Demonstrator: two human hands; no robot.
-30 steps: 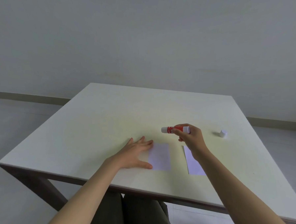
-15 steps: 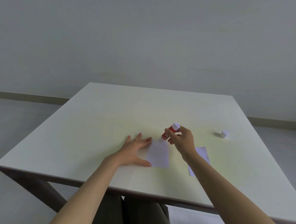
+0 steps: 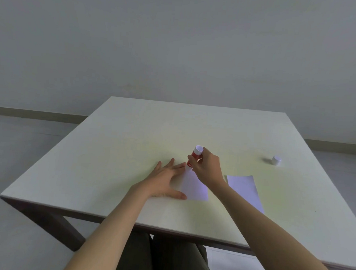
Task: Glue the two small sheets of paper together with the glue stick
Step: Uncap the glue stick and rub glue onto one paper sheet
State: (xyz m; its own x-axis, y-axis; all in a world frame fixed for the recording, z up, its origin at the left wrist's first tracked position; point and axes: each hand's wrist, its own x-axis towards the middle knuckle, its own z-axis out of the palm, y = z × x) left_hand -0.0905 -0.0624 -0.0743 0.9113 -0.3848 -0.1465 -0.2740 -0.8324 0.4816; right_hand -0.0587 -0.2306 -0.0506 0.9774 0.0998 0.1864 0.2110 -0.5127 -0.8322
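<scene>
Two small white sheets lie on the pale table. My left hand lies flat with spread fingers, pressing the left edge of the left sheet. My right hand grips the red glue stick, tilted with its white end up and its tip down at the far corner of that sheet. The right sheet lies untouched beside my right forearm, which covers its near left part.
The glue stick's white cap stands alone at the table's right side. The table's near edge runs just above my legs. A plain wall and floor lie behind.
My right hand has swung the glue stick from level to tip-down and moved left onto the left sheet's far corner. The right sheet is now more exposed. My left hand stayed put.
</scene>
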